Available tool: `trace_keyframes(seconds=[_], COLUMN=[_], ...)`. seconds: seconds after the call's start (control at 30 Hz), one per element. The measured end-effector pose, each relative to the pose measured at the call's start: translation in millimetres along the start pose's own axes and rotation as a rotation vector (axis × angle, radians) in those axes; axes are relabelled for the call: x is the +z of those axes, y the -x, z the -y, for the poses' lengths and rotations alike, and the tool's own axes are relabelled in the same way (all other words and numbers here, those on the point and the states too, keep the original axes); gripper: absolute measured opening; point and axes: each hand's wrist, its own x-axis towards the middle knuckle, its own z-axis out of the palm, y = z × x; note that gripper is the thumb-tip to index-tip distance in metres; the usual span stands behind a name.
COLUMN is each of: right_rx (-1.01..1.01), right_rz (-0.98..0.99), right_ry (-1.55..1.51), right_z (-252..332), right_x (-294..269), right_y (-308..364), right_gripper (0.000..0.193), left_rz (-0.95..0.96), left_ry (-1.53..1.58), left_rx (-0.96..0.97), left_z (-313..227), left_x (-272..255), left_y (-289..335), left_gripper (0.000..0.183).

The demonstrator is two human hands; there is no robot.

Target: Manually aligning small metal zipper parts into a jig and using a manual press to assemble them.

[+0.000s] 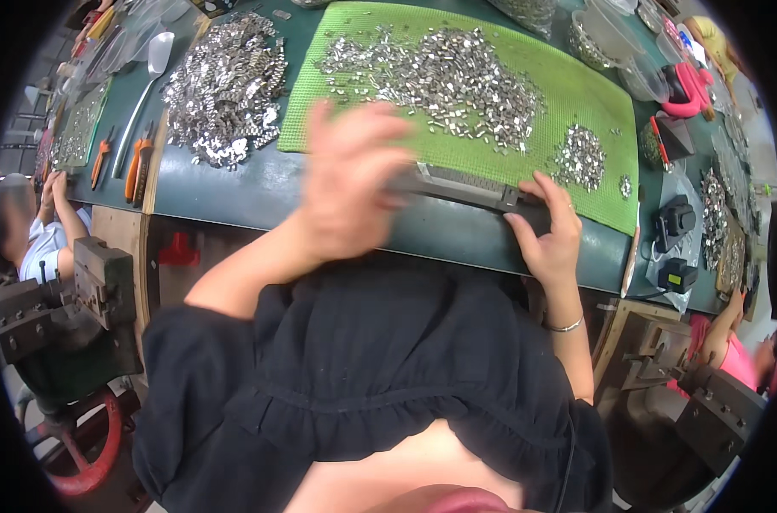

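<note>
A long dark metal bar-shaped fixture (470, 186), with a row of small parts or slots along its top, lies across the front edge of the green mat. My right hand (553, 229) grips its right end, thumb on the near side and fingers on the far side. Over the fixture's left end hovers my left hand (350, 192), smeared by motion; whether its fingers hold anything is not visible. Beyond the fixture, a spread of small silvery metal pieces (470, 81) covers the green textured mat (606, 111). A smaller heap of pieces (581, 156) sits toward the mat's right.
Left of the mat stands a large pile of metal strips (226, 81). Beside it are a long-handled scoop (147, 90) and orange-handled pliers (138, 171). To the right are a pink object (686, 92), a brush (632, 256) and a black device (675, 221). Other people sit at both sides.
</note>
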Motion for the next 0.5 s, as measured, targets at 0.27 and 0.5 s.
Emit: trace_keyframes(seconds=[0.27,0.5], right_rx=[-0.096,-0.102], right_rz=[-0.017,-0.042], right_ry=[0.025,0.051], right_z=[-2,8], right_x=[2,8], right_y=[-5,-7], right_gripper=[0.054,0.050], left_rz=[0.324,0.612], left_ry=[-0.571,-0.296], left_rx=[-0.620,-0.248], left_z=[24,-6], left_x=[-75,8], left_y=[63,-3], left_gripper=[0.048,0.039])
